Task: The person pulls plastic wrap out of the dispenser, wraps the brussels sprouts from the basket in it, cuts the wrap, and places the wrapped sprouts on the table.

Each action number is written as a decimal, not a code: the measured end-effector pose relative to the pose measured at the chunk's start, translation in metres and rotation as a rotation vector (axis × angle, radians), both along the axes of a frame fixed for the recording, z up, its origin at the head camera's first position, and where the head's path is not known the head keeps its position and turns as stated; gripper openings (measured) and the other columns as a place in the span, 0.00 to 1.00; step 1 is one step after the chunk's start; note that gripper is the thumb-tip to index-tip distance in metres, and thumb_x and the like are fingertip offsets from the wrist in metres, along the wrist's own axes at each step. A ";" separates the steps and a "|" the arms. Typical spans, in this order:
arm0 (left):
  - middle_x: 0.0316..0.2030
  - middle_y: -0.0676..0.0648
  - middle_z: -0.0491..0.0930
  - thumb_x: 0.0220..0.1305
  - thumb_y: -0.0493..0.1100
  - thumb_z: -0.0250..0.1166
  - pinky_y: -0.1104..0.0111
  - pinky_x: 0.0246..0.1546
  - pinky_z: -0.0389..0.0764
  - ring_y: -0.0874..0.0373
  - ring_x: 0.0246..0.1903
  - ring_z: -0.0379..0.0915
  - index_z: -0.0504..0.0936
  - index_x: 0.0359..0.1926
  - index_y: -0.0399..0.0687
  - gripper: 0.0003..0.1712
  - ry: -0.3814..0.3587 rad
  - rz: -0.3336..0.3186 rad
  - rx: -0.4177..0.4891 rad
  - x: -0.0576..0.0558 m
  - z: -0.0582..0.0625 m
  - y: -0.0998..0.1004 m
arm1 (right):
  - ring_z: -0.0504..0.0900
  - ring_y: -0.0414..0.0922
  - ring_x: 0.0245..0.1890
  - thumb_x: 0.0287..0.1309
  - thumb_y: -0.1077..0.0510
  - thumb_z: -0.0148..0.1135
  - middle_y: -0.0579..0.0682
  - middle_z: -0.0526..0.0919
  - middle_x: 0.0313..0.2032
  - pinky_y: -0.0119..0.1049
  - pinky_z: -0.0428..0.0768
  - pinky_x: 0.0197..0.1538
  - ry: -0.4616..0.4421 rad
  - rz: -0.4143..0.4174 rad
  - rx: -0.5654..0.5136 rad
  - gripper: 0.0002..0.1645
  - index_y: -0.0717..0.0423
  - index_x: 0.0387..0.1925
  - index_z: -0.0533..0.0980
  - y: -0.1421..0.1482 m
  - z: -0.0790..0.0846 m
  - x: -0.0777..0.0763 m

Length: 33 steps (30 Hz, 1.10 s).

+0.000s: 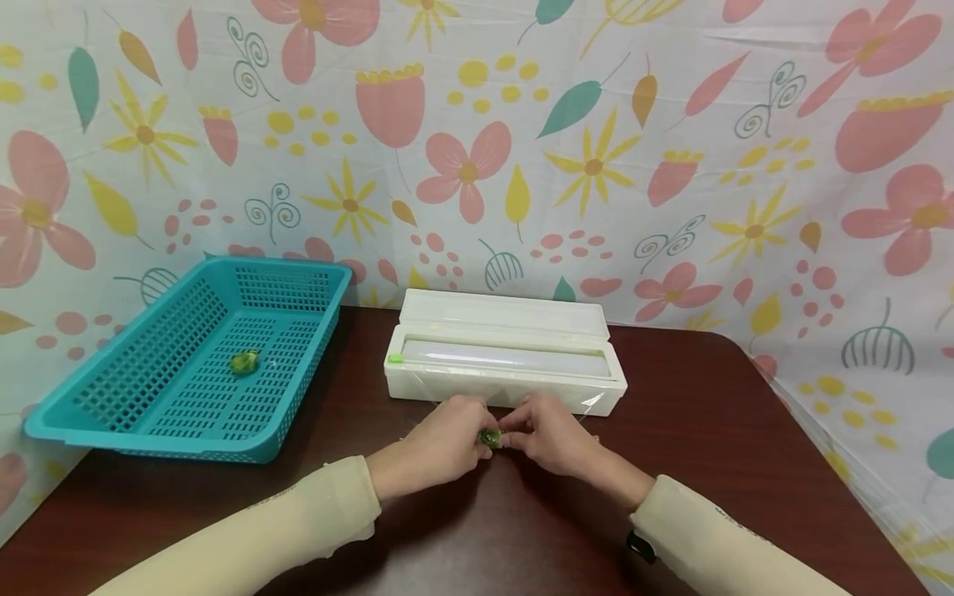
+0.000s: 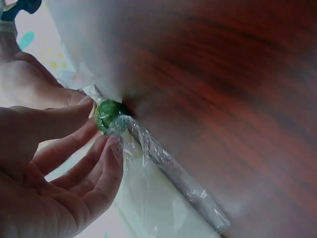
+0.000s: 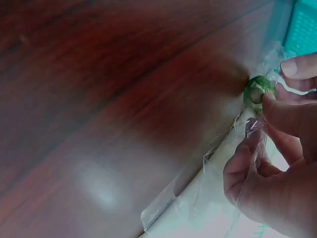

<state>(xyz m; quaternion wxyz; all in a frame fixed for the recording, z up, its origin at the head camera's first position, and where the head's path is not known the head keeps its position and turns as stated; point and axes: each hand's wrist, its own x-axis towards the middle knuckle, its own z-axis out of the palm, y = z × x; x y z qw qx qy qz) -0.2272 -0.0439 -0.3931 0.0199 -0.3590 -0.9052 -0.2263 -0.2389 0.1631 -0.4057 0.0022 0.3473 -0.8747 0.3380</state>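
A small, round green item (image 1: 489,438), its exact kind unclear, is held between both hands in front of the white box. Thin clear plastic film (image 2: 163,161) clings to it and stretches along the box's front edge. My left hand (image 1: 450,439) pinches the wrapped green item from the left with thumb and fingers. From the other side, my right hand (image 1: 555,439) pinches it too, with film running across the fingers in the right wrist view. The white box (image 1: 507,389) has its lid raised and a roll of film (image 1: 507,358) lying inside.
A teal plastic basket (image 1: 298,397) stands at the left of the dark wooden table (image 1: 477,538). Inside it lies a similar green wrapped item (image 1: 244,362). A bright green piece (image 1: 396,358) sits on the box's left rim. Behind everything hangs a flowered cloth (image 1: 462,99).
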 end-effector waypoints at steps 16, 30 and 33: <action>0.34 0.50 0.89 0.55 0.29 0.77 0.71 0.36 0.80 0.63 0.35 0.80 0.92 0.36 0.41 0.08 -0.021 0.034 -0.033 -0.016 0.002 0.011 | 0.81 0.40 0.32 0.53 0.69 0.78 0.47 0.88 0.38 0.32 0.79 0.34 0.055 -0.158 0.013 0.14 0.57 0.42 0.90 -0.003 0.000 0.011; 0.27 0.53 0.81 0.55 0.24 0.71 0.67 0.33 0.77 0.63 0.30 0.71 0.90 0.30 0.45 0.11 0.042 0.057 -0.029 -0.021 -0.004 0.013 | 0.85 0.42 0.37 0.49 0.67 0.82 0.44 0.90 0.35 0.38 0.83 0.42 0.140 -0.300 0.049 0.10 0.52 0.34 0.91 -0.013 -0.009 0.010; 0.26 0.54 0.81 0.56 0.25 0.71 0.68 0.33 0.77 0.63 0.30 0.72 0.90 0.29 0.46 0.11 0.056 0.049 -0.020 -0.022 -0.008 0.012 | 0.85 0.42 0.37 0.50 0.67 0.81 0.43 0.90 0.35 0.38 0.83 0.42 0.134 -0.290 0.048 0.10 0.53 0.34 0.91 -0.013 -0.009 0.008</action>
